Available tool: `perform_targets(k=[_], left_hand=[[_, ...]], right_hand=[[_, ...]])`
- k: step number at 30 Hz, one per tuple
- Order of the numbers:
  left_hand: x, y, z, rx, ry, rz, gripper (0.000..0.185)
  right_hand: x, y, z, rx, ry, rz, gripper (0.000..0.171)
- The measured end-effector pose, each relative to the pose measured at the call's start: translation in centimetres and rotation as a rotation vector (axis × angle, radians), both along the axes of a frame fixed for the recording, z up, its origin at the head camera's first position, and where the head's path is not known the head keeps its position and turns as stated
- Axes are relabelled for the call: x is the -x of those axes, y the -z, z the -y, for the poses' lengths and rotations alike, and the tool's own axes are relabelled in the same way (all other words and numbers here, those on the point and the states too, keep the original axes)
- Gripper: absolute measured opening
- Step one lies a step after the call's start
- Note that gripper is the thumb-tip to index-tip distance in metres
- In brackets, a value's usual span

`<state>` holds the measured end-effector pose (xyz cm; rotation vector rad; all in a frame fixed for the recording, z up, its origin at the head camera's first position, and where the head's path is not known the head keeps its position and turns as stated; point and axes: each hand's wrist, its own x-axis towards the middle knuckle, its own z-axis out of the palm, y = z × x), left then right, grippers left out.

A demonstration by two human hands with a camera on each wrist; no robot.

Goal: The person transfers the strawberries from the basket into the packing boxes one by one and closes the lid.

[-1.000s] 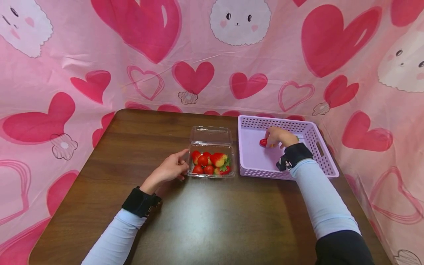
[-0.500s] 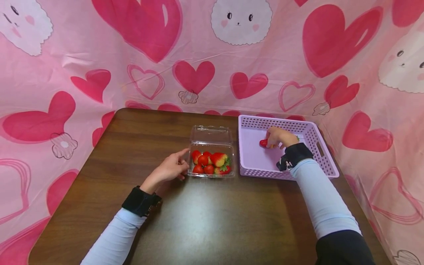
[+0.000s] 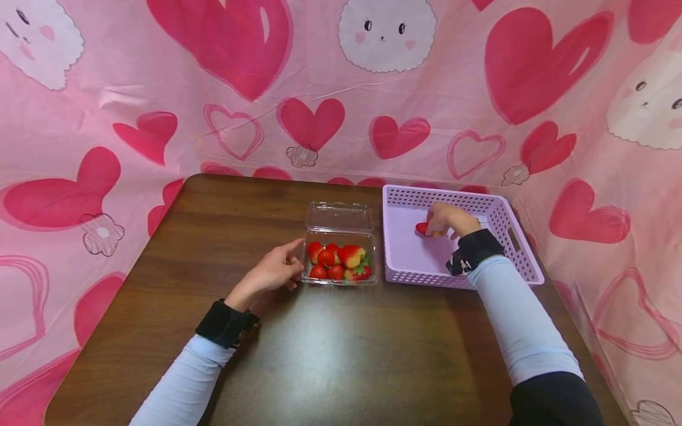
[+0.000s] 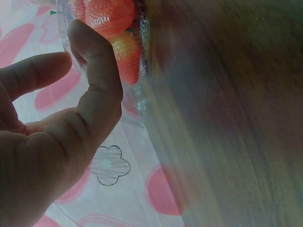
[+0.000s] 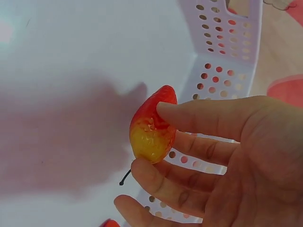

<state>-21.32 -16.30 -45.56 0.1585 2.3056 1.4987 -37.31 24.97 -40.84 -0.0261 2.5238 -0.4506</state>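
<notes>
In the head view my right hand (image 3: 447,219) reaches down into the lilac basket (image 3: 403,251). Thumb and fingertips pinch a red-and-yellow strawberry (image 5: 152,127), its thin dark stem pointing down-left in the right wrist view. Left of the basket, a clear plastic clamshell box (image 3: 376,257) stands with its lid (image 3: 340,217) raised at the back. Several strawberries (image 3: 351,256) lie in it, some with green leaves. My left hand (image 3: 273,271) is beside the box, fingertips touching its left wall; in the left wrist view its fingers (image 4: 97,52) are slightly bent at the plastic.
Part of another red fruit (image 5: 110,223) shows at the bottom of the right wrist view. The basket has perforated walls and stands on the right side of the brown wooden table (image 3: 298,361). A pink heart-printed cloth (image 3: 330,77) hangs behind and around the table.
The strawberry in my right hand has shifted and turned slightly among the fingertips. My left hand and the clamshell box have stayed in place.
</notes>
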Motion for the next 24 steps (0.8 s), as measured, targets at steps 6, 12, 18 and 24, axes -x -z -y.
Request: perform_targets(k=[6, 12, 18, 24], left_hand=[[0.0, 0.1, 0.0, -0.006, -0.003, -0.003, 0.071], [0.0, 0.3, 0.0, -0.011, -0.003, 0.0, 0.071], [0.0, 0.3, 0.0, -0.019, 0.0, 0.001, 0.071], [0.1, 0.4, 0.0, -0.015, 0.002, 0.005, 0.071]], right_hand=[[-0.5, -0.6, 0.4, -0.009, -0.023, -0.033, 0.032], [-1.1, -1.1, 0.6, -0.006, -0.04, -0.045, 0.032], [-1.6, -1.2, 0.9, -0.008, -0.06, -0.065, 0.03], [-2.1, -1.4, 1.2, -0.002, -0.093, -0.107, 0.028]])
